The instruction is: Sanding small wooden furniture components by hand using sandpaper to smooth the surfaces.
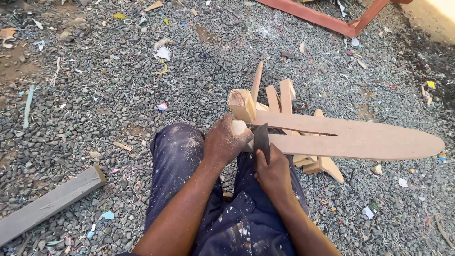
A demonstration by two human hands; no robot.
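My left hand [223, 143] grips the near end of a long, flat wooden board [360, 140] with a slot cut down its middle and a rounded far tip. The board lies across my knees and points right. My right hand [272, 173] holds a dark flat metal blade [261, 140] upright against the board's near edge. Both hands are dusted with sawdust. A short wooden block [241, 104] stands just beyond my left hand.
Several wood offcuts [279, 97] are piled under and behind the board on grey gravel. A grey plank [50, 204] lies at the lower left. A red wooden frame [332, 21] sits at the top. My legs in dusty blue trousers [177, 156] fill the bottom centre.
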